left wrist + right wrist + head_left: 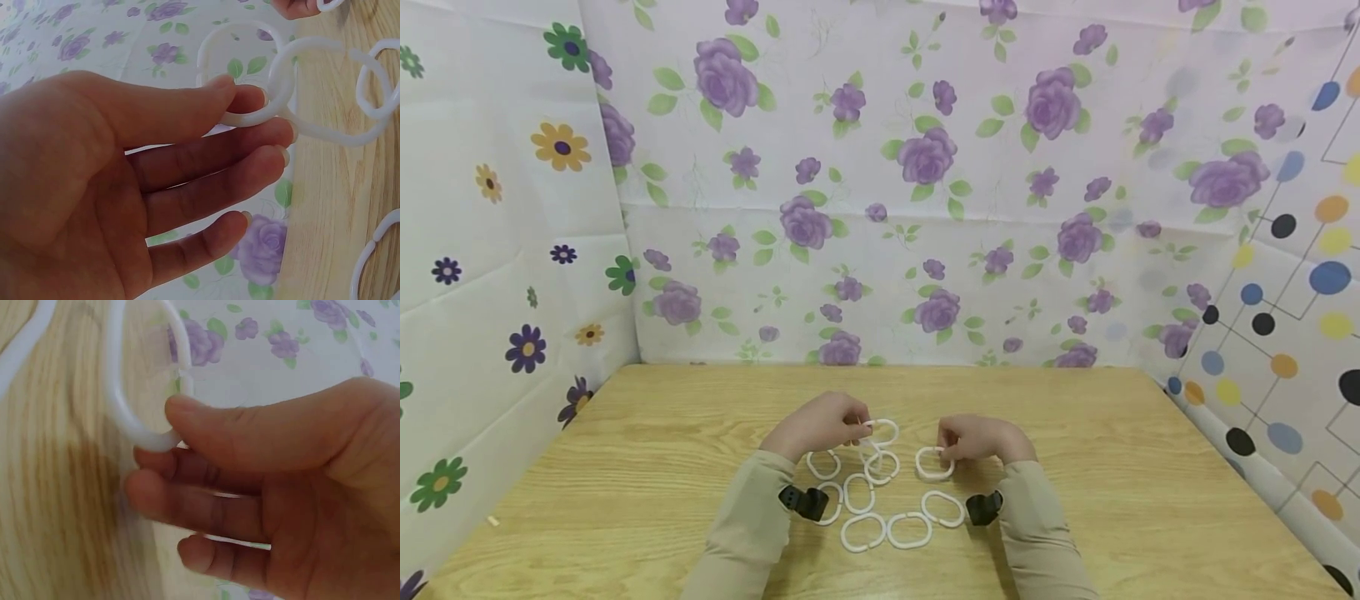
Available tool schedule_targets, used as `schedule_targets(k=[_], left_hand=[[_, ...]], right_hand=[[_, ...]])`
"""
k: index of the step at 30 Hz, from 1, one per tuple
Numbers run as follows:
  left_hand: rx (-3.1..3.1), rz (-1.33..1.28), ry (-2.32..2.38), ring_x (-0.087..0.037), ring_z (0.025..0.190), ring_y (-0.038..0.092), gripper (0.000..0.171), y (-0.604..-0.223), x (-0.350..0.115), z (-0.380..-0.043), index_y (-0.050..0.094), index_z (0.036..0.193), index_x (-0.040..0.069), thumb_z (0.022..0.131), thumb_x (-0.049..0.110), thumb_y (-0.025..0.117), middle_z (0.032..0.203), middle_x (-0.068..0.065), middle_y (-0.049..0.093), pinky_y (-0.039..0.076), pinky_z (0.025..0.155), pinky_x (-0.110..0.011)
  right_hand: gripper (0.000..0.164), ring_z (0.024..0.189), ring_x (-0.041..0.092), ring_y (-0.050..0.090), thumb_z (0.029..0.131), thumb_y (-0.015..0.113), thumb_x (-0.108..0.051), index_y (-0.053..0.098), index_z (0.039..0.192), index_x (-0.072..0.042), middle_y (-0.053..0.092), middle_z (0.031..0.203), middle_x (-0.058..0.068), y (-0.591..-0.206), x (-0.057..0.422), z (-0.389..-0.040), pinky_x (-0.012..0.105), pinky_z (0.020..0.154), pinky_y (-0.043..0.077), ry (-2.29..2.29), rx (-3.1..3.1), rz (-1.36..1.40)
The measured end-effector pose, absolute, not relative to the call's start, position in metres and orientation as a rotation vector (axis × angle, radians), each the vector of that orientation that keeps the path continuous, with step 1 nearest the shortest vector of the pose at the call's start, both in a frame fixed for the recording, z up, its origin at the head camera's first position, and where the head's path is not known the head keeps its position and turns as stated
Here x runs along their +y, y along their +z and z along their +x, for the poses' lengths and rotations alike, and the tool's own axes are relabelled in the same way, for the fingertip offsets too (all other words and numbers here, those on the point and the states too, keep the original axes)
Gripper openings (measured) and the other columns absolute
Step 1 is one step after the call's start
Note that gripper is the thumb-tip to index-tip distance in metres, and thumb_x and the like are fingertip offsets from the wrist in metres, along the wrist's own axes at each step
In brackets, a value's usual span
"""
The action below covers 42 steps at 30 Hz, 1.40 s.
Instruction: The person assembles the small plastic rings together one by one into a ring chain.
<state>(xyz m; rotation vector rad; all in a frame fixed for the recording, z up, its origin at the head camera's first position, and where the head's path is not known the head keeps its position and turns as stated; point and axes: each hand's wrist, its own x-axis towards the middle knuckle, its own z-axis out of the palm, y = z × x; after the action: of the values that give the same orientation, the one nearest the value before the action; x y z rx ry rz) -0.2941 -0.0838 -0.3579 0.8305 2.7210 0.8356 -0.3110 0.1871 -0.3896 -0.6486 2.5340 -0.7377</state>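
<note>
My left hand (823,425) pinches a white oval plastic shower-curtain-type ring (240,25) between thumb and forefinger, its other fingers loosely spread. Through that ring passes a second white ring (312,42), which hangs toward the table and seems hooked to a further one (361,81). To the right, apart from these, my right hand (983,437) pinches a single white ring (114,381) by its lower end between thumb and forefinger. A small gap shows in this ring's side. The right fingertips are partly hidden behind the thumb.
Several more white rings lie on the wooden table (1120,500) in a curve near the wrists, among them one ring (908,547) at the front. A small pale scrap (493,521) lies far left. Patterned cloth (880,275) hangs behind and on both sides.
</note>
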Motion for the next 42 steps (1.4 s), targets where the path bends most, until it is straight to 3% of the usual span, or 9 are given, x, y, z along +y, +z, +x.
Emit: schedule_targets(k=[7, 13, 25, 35, 42], left_hand=[[2.727, 0.793, 0.859, -0.021, 0.072, 0.064, 0.015, -0.356, -0.085, -0.293, 0.072, 0.089, 0.006, 0.095, 0.015, 0.062, 0.079, -0.009, 0.070, 0.045, 0.061, -0.026], [2.741, 0.754, 0.850, -0.020, 0.072, 0.065, 0.016, -0.354, -0.085, -0.293, 0.073, 0.087, 0.007, 0.094, 0.018, 0.063, 0.077, -0.004, 0.070, 0.046, 0.061, -0.026], [2.750, 0.721, 0.841, -0.013, 0.058, 0.051, 0.020, -0.354, -0.082, -0.294, 0.072, 0.081, 0.008, 0.094, 0.021, 0.064, 0.077, -0.011, 0.069, 0.042, 0.056, -0.027], [2.762, 0.759, 0.834, -0.014, 0.065, 0.059, 0.019, -0.356, -0.079, -0.294, 0.073, 0.087, 0.008, 0.095, 0.022, 0.063, 0.072, 0.000, 0.066, 0.045, 0.061, -0.027], [2.752, 0.802, 0.839, -0.012, 0.065, 0.059, 0.017, -0.354, -0.077, -0.293, 0.073, 0.086, 0.009, 0.094, 0.020, 0.063, 0.075, -0.004, 0.069, 0.045, 0.061, -0.027]], right_hand=[[0.009, 0.067, 0.021, 0.058, 0.094, 0.056, -0.003, 0.050, 0.087, -0.005, 0.058, 0.078, 0.007, -0.386, 0.190, -0.313, 0.024, 0.060, 0.043, -0.811, 2.558, -0.847], [0.007, 0.071, 0.030, 0.061, 0.097, 0.055, -0.007, 0.050, 0.092, -0.007, 0.057, 0.079, 0.006, -0.375, 0.187, -0.313, 0.026, 0.062, 0.047, -0.869, 2.587, -0.965], [0.004, 0.068, 0.005, 0.053, 0.096, 0.060, -0.013, 0.057, 0.093, -0.011, 0.060, 0.079, -0.001, -0.351, 0.163, -0.303, 0.022, 0.065, 0.047, -0.899, 2.702, -1.164], [0.005, 0.073, 0.003, 0.057, 0.094, 0.063, -0.015, 0.062, 0.092, -0.011, 0.065, 0.083, -0.001, -0.349, 0.151, -0.300, 0.021, 0.070, 0.048, -0.866, 2.790, -1.190], [0.005, 0.071, 0.003, 0.056, 0.093, 0.064, -0.014, 0.062, 0.091, -0.010, 0.065, 0.082, -0.001, -0.350, 0.147, -0.298, 0.021, 0.068, 0.048, -0.845, 2.805, -1.187]])
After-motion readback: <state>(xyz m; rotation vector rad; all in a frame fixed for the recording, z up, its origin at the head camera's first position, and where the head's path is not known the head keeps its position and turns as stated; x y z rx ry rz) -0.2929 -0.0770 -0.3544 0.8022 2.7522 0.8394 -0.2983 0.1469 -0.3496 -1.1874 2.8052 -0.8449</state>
